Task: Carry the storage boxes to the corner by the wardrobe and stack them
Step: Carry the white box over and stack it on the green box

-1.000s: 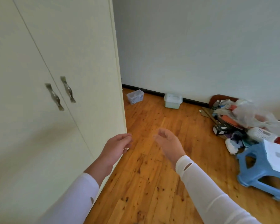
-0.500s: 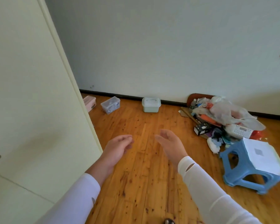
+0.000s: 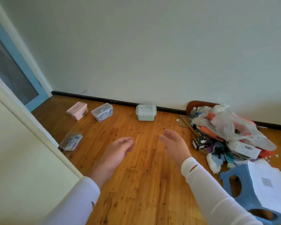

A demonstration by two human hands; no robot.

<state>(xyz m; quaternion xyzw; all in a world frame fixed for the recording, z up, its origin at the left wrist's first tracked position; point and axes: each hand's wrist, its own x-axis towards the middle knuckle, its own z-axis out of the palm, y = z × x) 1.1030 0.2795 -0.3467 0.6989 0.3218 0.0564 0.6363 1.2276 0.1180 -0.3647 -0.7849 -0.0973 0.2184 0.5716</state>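
Observation:
Several small storage boxes lie on the wooden floor. A pale green box with a white handled lid stands by the far skirting. Left of it sit a clear lidded box and a pink box. Another clear box rests tilted against the foot of the cream wardrobe. My left hand and my right hand are held out in front of me, fingers relaxed, palms facing each other, holding nothing and well short of the boxes.
A heap of bags, a white basket, a black carton and clothes fills the right by the wall. A blue plastic stool with papers on it stands at the lower right. A blue-framed door is at the far left.
The view has swung past the wardrobe's edge, revealing the pink box, the tilted clear box and the door. Both hands stay held out, empty, in much the same pose.

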